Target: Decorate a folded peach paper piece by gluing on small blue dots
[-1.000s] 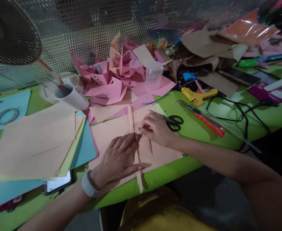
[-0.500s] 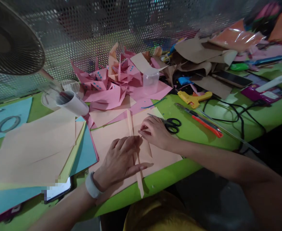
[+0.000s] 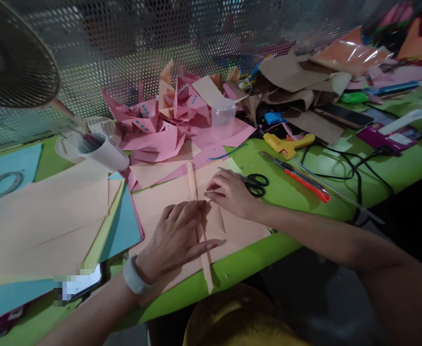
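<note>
My left hand (image 3: 178, 233) lies over a narrow folded strip of peach paper (image 3: 206, 271), its thumb stretched out to the right and its fingertips pressing down on the paper. My right hand (image 3: 230, 194) is closed in a pinch just right of the strip, close to the left fingertips. It seems to hold the edge of a small folded piece of peach paper (image 3: 215, 220); the exact grip is partly hidden. Beneath both hands lies a large peach sheet (image 3: 245, 230). Black-handled scissors (image 3: 257, 185) rest right behind my right hand, blades partly covered.
On the left are stacked coloured sheets (image 3: 52, 216), a phone (image 3: 79, 284), a tipped white cup (image 3: 105, 151) and a fan (image 3: 12, 57). Pink folded papers (image 3: 160, 125) pile at the back. A yellow glue gun (image 3: 288, 144), a red cutter (image 3: 306, 185) and black cable (image 3: 358, 178) lie right.
The whole view has shifted slightly, so everything sits a little farther left. Both hands keep nearly the same pose on the paper.
</note>
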{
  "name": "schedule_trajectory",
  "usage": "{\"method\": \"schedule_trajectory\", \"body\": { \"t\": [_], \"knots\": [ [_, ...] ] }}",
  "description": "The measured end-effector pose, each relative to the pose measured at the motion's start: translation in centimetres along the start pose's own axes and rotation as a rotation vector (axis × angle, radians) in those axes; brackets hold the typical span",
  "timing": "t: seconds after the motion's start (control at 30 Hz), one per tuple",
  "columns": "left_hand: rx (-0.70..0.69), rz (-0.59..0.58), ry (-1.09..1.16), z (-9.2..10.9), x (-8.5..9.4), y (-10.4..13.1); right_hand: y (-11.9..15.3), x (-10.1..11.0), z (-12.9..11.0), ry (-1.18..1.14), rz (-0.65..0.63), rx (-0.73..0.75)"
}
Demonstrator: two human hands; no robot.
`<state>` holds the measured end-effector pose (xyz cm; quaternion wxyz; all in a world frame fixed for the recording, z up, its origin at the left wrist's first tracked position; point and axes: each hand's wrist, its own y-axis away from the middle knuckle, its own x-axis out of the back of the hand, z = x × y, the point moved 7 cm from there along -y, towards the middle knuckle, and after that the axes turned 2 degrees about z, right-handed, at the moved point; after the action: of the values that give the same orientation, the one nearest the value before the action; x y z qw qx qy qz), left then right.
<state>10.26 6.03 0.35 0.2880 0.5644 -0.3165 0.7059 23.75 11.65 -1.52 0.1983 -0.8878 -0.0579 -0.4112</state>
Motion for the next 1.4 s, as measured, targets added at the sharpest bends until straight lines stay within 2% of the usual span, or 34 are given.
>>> {"method": "schedule_trajectory", "body": {
  "t": [0.33,0.43,0.5,0.57,0.63,0.77,0.83,1.13,1.4],
  "knots": [
    [0.006,0.001,-0.022,0.2,-0.1,0.0,0.0,-0.1,0.1,0.001,-0.028,0.023],
    [0.006,0.002,-0.037,0.3,0.1,0.0,-0.3,0.1,0.7,-0.153,-0.011,-0.008],
    [-0.008,0.015,-0.041,0.4,0.2,0.0,-0.7,0.6,1.2,-0.297,0.019,-0.073],
    [-0.014,0.032,-0.054,0.6,0.3,0.0,-1.2,1.4,1.4,-0.346,0.047,-0.139],
    [-0.009,0.043,-0.078,0.6,0.3,-0.1,-1.7,1.4,1.3,-0.3,-0.058,-0.213],
    [-0.019,0.05,-0.112,0.7,0.3,0.0,-1.3,-1.1,1.2,-0.297,-0.552,-0.381],
    [-0.021,0.047,-0.109,0.8,0.3,0.0,-1.2,-1.8,1.1,-0.352,-0.655,-0.419],
    [0.007,0.017,-0.114,0.6,0.1,-0.1,-1.5,-2.5,1.9,-0.428,-0.765,-0.5],
    [-0.033,0.068,-0.065,0.5,0.1,0.3,-0.5,-1.5,3.6,-0.519,-0.714,-0.639]
  ]
}}
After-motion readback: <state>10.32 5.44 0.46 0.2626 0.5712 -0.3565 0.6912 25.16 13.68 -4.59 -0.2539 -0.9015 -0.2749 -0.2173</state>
